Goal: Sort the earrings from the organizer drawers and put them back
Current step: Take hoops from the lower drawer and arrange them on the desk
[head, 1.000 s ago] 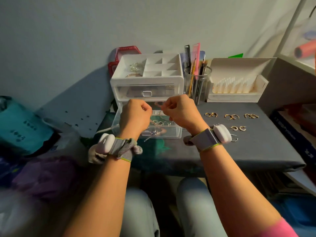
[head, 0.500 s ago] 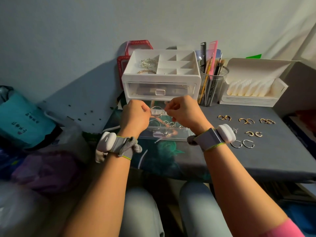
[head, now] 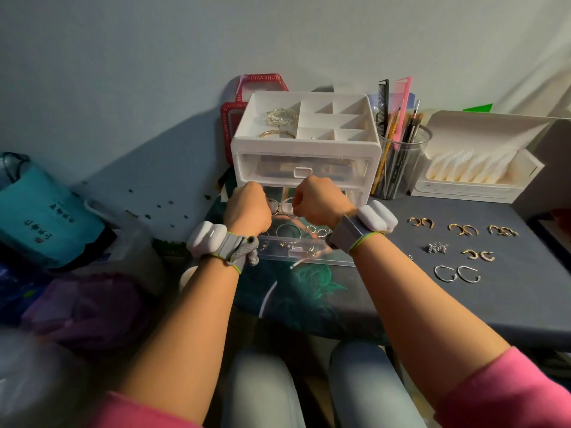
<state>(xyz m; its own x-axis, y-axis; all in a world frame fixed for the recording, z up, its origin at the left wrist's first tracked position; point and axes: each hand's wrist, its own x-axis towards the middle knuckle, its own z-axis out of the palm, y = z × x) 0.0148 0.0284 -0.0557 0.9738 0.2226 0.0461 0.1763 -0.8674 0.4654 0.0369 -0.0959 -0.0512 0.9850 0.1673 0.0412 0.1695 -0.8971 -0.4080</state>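
Both hands pinch thin hoop earrings over the pulled-out clear drawer.

The left hand [head: 248, 208] and right hand [head: 321, 202] grip hoops [head: 282, 206] between them; the drawer [head: 296, 242] below holds more rings, the white organizer [head: 306, 140] bangles on top, and the red bag [head: 247, 88] reads "SHUYAN".

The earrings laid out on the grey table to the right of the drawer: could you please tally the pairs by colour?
Gold pairs: 4
Silver hoop pairs: 1
Silver sparkly pairs: 1
Total: 6 pairs
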